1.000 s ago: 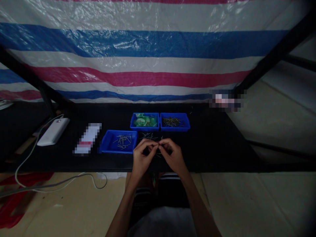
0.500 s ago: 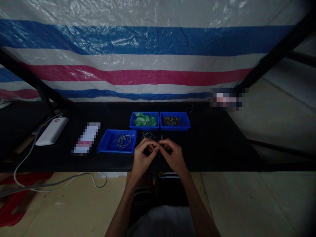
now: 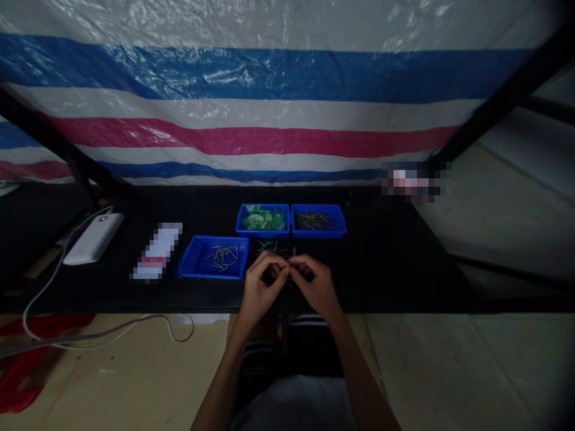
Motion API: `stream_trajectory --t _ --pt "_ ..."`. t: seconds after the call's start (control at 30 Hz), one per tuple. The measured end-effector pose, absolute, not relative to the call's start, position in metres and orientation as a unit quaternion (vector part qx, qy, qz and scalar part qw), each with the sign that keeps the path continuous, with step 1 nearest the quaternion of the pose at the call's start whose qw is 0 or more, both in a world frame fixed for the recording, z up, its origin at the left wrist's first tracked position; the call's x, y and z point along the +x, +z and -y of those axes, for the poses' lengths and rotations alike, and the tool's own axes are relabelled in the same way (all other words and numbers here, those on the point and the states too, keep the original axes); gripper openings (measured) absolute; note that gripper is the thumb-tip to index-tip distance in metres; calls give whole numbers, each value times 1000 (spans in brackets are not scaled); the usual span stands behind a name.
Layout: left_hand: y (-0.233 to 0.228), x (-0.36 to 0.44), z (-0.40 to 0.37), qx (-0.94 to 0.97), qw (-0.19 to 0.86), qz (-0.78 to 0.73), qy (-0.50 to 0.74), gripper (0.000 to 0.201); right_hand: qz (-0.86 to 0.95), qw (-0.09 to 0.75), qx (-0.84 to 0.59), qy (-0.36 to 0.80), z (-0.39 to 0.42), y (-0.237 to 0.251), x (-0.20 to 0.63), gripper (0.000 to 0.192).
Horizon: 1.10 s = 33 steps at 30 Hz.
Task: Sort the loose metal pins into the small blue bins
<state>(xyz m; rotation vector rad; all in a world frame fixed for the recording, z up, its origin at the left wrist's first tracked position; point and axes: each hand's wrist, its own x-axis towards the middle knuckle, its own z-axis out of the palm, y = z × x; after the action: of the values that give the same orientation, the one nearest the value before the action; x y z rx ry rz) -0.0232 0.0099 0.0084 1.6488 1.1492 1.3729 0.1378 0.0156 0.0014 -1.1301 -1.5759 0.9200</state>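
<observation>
My left hand and my right hand meet at the fingertips above the black table. Both are closed in a pinch, and whatever sits between the fingertips is too small to make out. Just beyond them, several thin metal pins lie loose on the table. A blue tray to the left of my hands holds more thin pins. Behind, one blue tray contains green plastic packets. The blue tray beside it holds a pile of darker brassy pins.
At the left lies a white power bank with a cable hanging over the table edge. A blurred-out flat object is next to it. A striped plastic sheet hangs behind, between dark slanted frame bars.
The hands stay together at nearly the same spot, with only a very slight shift of the fingers. The trays and loose pins have not moved.
</observation>
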Motion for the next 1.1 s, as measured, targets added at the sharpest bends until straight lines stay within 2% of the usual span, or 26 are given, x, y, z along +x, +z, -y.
stream_trajectory --t 0.73,1.1 --pt "8 -24 -11 638 354 -436 526 2 633 475 -470 391 -16 -1 138 12" --pt "10 -23 -10 628 357 -450 525 5 635 493 -482 349 -12 4 136 8"
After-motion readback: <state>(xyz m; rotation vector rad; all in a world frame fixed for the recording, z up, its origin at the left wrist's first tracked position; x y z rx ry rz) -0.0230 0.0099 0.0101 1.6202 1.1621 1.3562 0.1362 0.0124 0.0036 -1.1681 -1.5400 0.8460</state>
